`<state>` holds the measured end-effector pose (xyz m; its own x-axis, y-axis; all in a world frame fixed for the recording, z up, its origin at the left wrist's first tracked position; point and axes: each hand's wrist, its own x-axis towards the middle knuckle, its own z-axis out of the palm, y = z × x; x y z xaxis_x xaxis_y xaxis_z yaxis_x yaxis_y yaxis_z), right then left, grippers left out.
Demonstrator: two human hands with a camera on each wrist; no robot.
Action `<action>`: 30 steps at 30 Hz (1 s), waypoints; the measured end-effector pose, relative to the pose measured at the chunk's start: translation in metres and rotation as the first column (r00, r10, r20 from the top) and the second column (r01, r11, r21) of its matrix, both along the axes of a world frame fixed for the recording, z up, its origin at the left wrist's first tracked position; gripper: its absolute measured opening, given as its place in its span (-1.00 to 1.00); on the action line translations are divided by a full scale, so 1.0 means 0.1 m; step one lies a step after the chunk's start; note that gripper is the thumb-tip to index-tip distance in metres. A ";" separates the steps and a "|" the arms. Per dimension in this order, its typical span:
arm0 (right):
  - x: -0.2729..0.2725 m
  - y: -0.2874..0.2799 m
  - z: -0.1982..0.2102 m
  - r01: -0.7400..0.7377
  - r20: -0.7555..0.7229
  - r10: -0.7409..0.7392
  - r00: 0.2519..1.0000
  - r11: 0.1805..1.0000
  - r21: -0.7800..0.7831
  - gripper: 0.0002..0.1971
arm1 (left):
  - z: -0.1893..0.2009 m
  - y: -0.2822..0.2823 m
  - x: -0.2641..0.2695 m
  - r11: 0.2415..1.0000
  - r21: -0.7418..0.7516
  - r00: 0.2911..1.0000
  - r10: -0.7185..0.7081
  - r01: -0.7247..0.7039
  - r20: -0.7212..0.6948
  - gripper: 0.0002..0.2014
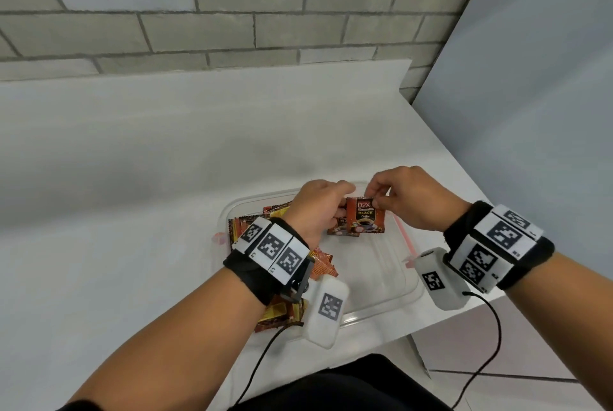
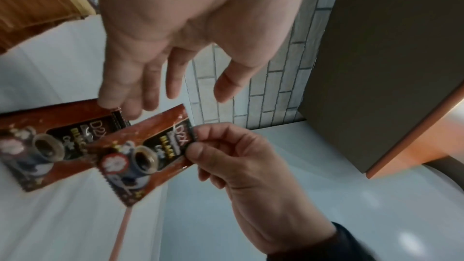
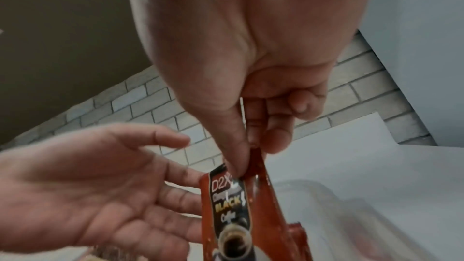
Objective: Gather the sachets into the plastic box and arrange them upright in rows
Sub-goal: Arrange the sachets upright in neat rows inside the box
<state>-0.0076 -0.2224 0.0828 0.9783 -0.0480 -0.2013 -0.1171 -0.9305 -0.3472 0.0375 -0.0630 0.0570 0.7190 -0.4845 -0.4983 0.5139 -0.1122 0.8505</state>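
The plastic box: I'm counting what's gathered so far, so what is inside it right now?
Inside the plastic box, red-brown sachets lie flat at its left side. The right hand pinches one black coffee sachet upright, another behind it. The left hand and wrist hide the rest.

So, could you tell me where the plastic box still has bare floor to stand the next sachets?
The plastic box is bare in its near right part, between the standing sachets and the near rim. Its left side is crowded with loose sachets, under the left hand. The right hand pinches the front sachet.
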 end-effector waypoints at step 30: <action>0.25 0.41 -0.21 -0.217 -0.293 0.072 0.953 0.836 -0.503 -0.82 | -0.11 -0.06 -0.04 0.998 0.023 0.930 0.064 -0.060 -0.363 -0.66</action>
<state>0.0171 -0.1816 0.0622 0.9012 -0.0794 -0.4261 0.0182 -0.9753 0.2200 0.0336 -0.0690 0.0457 0.5164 -0.4377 -0.7360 0.7934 -0.0788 0.6035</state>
